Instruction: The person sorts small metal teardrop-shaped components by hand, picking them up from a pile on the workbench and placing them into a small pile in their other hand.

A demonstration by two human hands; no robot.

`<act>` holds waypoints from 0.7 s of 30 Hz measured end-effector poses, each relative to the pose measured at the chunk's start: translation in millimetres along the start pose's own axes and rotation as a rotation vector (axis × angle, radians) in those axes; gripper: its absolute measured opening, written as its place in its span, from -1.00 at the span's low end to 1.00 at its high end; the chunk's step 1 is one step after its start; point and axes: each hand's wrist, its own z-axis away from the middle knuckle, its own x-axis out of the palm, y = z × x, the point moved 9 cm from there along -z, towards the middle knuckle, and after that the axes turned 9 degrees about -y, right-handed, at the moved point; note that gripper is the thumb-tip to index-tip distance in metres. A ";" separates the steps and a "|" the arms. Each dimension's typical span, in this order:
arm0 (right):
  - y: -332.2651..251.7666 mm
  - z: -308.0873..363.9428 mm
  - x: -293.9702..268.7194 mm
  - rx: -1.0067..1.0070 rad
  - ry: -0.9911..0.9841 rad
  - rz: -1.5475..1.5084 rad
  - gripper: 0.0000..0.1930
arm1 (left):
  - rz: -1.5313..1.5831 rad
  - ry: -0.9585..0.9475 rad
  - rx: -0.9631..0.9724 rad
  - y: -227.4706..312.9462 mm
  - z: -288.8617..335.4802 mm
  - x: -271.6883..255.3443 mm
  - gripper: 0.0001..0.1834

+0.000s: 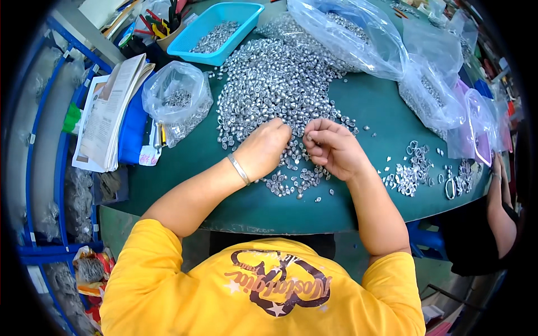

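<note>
A big heap of small silvery metal pieces [274, 78], rounded and cup-like, spreads over the green table [364, 112]. At the heap's near edge my left hand [264, 144] is closed, its fingertips pressed down among the pieces. Whatever it grips is hidden by the fingers. Just to its right, my right hand [335, 148] has its fingers curled in and the thumb against them; any piece in that pinch is too small to make out. Between my wrists lies a smaller scatter of the same metal pieces [297, 180].
A blue basket [252, 22] of metal pieces stands at the far left, near an open plastic bag [176, 92] and papers [106, 117]. Larger clear bags [386, 50] lie far right. Ring-like metal parts [412, 171] sit at right, near another person's arm [499, 196].
</note>
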 end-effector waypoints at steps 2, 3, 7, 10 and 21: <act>2.9 0.2 1.3 0.043 -0.032 -0.053 -0.92 | 0.003 -0.019 0.007 0.5 -2.0 1.8 -0.88; 4.3 0.0 2.1 0.064 -0.048 -0.079 -0.92 | -0.004 -0.028 -0.001 -0.6 -3.1 0.7 -0.87; 3.4 -0.3 7.6 0.057 -0.090 -0.096 -0.92 | 0.056 -0.019 -0.006 -1.6 -4.9 -5.5 -0.85; 2.1 -0.2 11.4 0.058 -0.154 -0.152 -0.90 | 0.116 0.005 -0.065 -8.3 0.0 -11.3 -0.90; -25.0 -2.3 20.8 -0.256 0.224 1.481 -0.88 | 0.018 0.056 -0.012 -6.9 3.6 -5.9 -0.94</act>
